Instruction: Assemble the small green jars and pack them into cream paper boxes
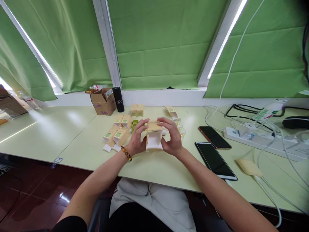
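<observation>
Between my two hands is a small cream-coloured cardboard box [154, 137], its white inside facing me through an open end. My left hand [138, 139], with a beaded bracelet at the wrist, grips the box's left side. On the opposite side my right hand [172, 137] holds it with thumb and fingers. Left of my hands stand several like boxes [121, 136] with green labels, the nearest with white flaps out. Small green items [134, 124] lie just behind my left hand. A flattened box [171, 112] and some clear pieces [181, 129] are beyond my right hand.
Two closed boxes [137, 110] stand at the back beside a black flask [118, 99] and a brown carton [103, 102]. To the right lie two phones [216, 160], a power strip [263, 143] with tangled cables, a pale charger [249, 167] and a bottle [270, 109].
</observation>
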`<state>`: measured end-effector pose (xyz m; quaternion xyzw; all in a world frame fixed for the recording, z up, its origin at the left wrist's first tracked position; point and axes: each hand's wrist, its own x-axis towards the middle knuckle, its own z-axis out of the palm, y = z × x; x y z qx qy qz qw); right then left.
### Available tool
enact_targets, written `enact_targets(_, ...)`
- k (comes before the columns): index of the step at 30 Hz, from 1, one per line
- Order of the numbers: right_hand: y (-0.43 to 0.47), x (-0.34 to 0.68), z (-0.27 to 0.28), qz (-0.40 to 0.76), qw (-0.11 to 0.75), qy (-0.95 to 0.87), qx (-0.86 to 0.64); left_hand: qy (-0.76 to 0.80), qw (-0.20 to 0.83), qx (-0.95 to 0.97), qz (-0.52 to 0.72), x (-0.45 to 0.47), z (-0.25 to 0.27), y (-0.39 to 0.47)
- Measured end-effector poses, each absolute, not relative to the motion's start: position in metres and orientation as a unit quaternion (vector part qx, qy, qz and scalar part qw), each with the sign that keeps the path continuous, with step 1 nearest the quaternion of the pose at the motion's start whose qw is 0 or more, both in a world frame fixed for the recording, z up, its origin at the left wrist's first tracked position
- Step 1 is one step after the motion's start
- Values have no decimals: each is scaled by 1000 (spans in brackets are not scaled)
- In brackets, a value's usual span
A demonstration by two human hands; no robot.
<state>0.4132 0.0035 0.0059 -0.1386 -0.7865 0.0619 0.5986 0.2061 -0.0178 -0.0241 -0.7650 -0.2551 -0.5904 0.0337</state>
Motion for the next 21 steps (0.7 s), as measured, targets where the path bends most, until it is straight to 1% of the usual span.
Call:
enact_targets(3,4,412,17,153,579,-778,-191,-306,-62,-720,-620,210,-26,-15)
enact_targets(5,8,408,16,207,575,-763,-212,-336,-101,-682,-642,212,-26,-13)
enact_targets(8,12,402,6,254,561,-758,-216,-361,-116,-662,-646,214,-22,-15)
enact_targets(15,9,406,-9,310,521,-771,-193,-401,-111,-668,-617,214,-11,-20)
enact_targets(21,13,414,-15,386,518,-739,-192,-377,-182,-704,-573,207,-5,-27)
